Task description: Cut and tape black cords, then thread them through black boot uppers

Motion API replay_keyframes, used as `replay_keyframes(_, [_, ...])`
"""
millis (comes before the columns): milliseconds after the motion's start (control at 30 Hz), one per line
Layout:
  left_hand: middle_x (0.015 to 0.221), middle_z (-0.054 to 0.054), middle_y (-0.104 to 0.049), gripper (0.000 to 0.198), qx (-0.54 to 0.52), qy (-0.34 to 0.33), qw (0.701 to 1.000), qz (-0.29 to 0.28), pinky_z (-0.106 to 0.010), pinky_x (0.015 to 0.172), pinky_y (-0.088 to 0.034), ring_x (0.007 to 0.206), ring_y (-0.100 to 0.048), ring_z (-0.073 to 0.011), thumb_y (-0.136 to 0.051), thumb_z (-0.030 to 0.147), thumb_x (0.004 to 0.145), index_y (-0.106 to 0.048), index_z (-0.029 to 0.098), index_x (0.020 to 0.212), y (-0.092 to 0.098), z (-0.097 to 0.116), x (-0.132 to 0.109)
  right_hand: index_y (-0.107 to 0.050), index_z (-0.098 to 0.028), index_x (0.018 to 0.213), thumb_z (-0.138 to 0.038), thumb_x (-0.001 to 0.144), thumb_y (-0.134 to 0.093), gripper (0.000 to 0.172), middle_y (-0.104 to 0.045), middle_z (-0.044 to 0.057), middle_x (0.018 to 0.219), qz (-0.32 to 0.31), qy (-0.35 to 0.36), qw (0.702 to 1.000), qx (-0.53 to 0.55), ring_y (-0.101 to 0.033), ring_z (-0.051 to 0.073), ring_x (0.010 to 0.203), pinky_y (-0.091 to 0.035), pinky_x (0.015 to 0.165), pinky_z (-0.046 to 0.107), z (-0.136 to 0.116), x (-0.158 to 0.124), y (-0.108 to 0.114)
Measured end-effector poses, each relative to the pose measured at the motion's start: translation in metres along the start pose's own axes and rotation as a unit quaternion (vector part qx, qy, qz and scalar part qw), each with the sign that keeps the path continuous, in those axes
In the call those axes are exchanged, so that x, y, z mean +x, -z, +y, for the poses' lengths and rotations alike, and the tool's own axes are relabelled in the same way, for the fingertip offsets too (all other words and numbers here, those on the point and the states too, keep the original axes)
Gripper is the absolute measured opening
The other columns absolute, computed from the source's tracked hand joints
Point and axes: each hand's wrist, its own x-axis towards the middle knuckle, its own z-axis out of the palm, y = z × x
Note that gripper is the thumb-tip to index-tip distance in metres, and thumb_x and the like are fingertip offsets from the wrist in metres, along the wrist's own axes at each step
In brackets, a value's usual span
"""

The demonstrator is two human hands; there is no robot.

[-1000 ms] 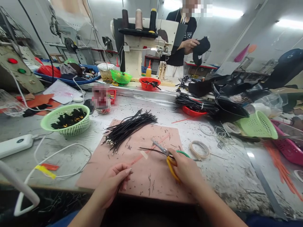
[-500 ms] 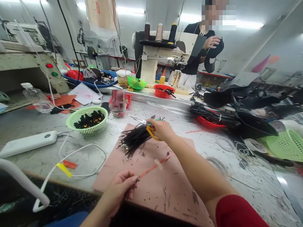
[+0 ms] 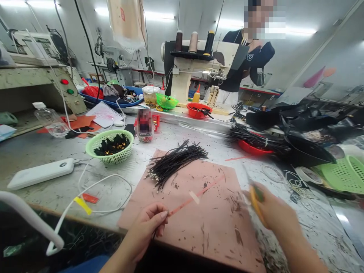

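Note:
My left hand (image 3: 153, 220) is closed in a pinch at the near end of a pinkish-red marked strip (image 3: 184, 201). A dark tip shows at its fingertips and a dark strand below, apparently a black cord mostly hidden by the hand. The strip lies on a pink sheet (image 3: 216, 227), with a piece of tape across it. My right hand (image 3: 273, 208), blurred, grips scissors (image 3: 257, 206) by their yellow-orange handles, right of the sheet; the blades are smeared. A bundle of black cords (image 3: 178, 161) with pale metal ends lies across the sheet's far edge.
Left on the table are a green basket (image 3: 110, 157) of black pieces, a white power bank (image 3: 41, 174) with its cable, and a plastic bottle (image 3: 51, 121). More cords lie over a red bowl (image 3: 253, 148) at right. A sewing machine (image 3: 182, 76) and a person (image 3: 233, 83) are beyond.
My right hand has moved right and nearer with the scissors, from over the cord bundle to beside the sheet. The bundle now shows uncovered. My left hand keeps its pinch.

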Motion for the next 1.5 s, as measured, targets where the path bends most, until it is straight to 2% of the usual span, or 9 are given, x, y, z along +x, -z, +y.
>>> replay_keyframes(100, [0.051, 0.006, -0.052, 0.027, 0.010, -0.004, 1.000, -0.014, -0.017, 0.043, -0.027, 0.041, -0.039, -0.0035, -0.073, 0.035, 0.053, -0.058, 0.014, 0.062, -0.006, -0.001, -0.002, -0.044, -0.020, 0.129, -0.054, 0.080, -0.032, 0.060, -0.068, 0.016, 0.087, -0.028, -0.147, 0.988, -0.025, -0.064, 0.032, 0.068, -0.046, 0.056, 0.040, 0.078, 0.000, -0.015])
replay_keyframes(300, [0.052, 0.007, -0.050, 0.028, 0.048, 0.005, 0.999, -0.013, -0.018, 0.043, -0.027, 0.044, -0.037, -0.0049, -0.075, 0.034, 0.050, -0.059, 0.016, 0.065, -0.027, 0.002, -0.004, -0.050, -0.009, 0.123, -0.028, 0.080, -0.038, 0.048, -0.066, 0.018, 0.093, -0.026, -0.123, 0.989, -0.076, -0.064, 0.030, 0.082, -0.047, 0.069, 0.038, 0.146, -0.022, -0.037])
replay_keyframes(433, [0.051, 0.008, -0.048, 0.030, 0.087, 0.014, 0.995, -0.051, -0.019, 0.044, -0.029, 0.045, -0.037, -0.0059, -0.075, 0.037, 0.051, -0.059, 0.017, 0.067, -0.046, 0.003, 0.000, -0.061, -0.007, 0.107, -0.019, 0.080, -0.039, 0.037, -0.062, 0.021, 0.095, 0.103, -0.041, 0.993, -0.047, -0.061, 0.030, 0.086, -0.045, 0.076, 0.041, 0.114, -0.024, -0.028])
replay_keyframes(600, [0.053, 0.006, -0.049, 0.032, 0.126, 0.018, 0.986, -0.105, -0.021, 0.046, -0.031, 0.046, -0.039, -0.0072, -0.075, 0.039, 0.051, -0.058, 0.017, 0.066, -0.072, 0.001, -0.001, -0.061, -0.016, 0.109, -0.013, 0.075, -0.048, 0.036, -0.060, 0.010, 0.115, 0.099, 0.095, 0.990, 0.038, -0.052, 0.022, 0.107, -0.036, 0.094, 0.032, 0.061, -0.003, -0.030])
replay_keyframes(900, [0.054, 0.006, -0.049, 0.027, 0.150, 0.022, 0.978, -0.141, -0.021, 0.051, -0.033, 0.050, -0.041, -0.0079, -0.072, 0.036, 0.058, -0.057, 0.017, 0.068, -0.097, -0.011, 0.004, -0.060, -0.015, 0.065, -0.019, 0.070, -0.051, 0.011, -0.063, 0.011, 0.078, 0.090, 0.053, 0.970, 0.221, -0.057, 0.022, 0.076, -0.043, 0.072, 0.033, 0.012, 0.050, -0.032])
replay_keyframes(1100, [0.074, -0.001, -0.063, 0.024, 0.119, 0.008, 0.985, -0.128, -0.023, 0.055, -0.039, 0.057, -0.051, -0.0103, -0.072, 0.035, 0.061, -0.058, 0.018, 0.068, -0.103, -0.010, 0.003, -0.047, -0.017, 0.094, -0.025, 0.081, -0.037, 0.019, -0.057, 0.005, 0.082, 0.106, 0.061, 0.896, 0.427, -0.057, 0.015, 0.070, -0.048, 0.064, 0.027, -0.008, -0.010, -0.025])
replay_keyframes(1200, [0.108, -0.007, -0.062, 0.024, 0.105, 0.016, 0.979, -0.177, -0.027, 0.077, -0.043, 0.091, -0.058, -0.0190, -0.074, 0.036, 0.060, -0.059, 0.018, 0.063, -0.104, -0.011, 0.003, -0.043, -0.021, 0.075, -0.025, 0.074, -0.052, 0.011, -0.052, 0.004, 0.086, 0.107, 0.133, 0.770, 0.615, -0.055, 0.014, 0.070, -0.049, 0.066, 0.029, -0.023, -0.056, -0.030])
replay_keyframes(1267, [0.099, -0.007, -0.065, 0.025, 0.103, 0.028, 0.969, -0.221, -0.029, 0.083, -0.041, 0.096, -0.057, -0.0208, -0.074, 0.037, 0.061, -0.059, 0.018, 0.062, -0.103, -0.014, 0.005, -0.039, -0.021, 0.067, -0.021, 0.069, -0.057, 0.018, -0.049, 0.003, 0.086, 0.107, 0.182, 0.717, 0.664, -0.054, 0.014, 0.071, -0.049, 0.067, 0.030, -0.031, -0.075, -0.033])
replay_keyframes(1500, [0.068, -0.001, -0.065, 0.025, 0.131, 0.021, 0.962, -0.237, -0.028, 0.073, -0.041, 0.075, -0.056, -0.0186, -0.074, 0.039, 0.061, -0.064, 0.016, 0.064, -0.100, -0.022, 0.011, -0.037, -0.023, 0.073, -0.013, 0.070, -0.048, 0.015, -0.052, 0.002, 0.082, 0.112, 0.320, 0.759, 0.556, -0.054, 0.016, 0.077, -0.046, 0.066, 0.030, -0.032, -0.085, -0.028])
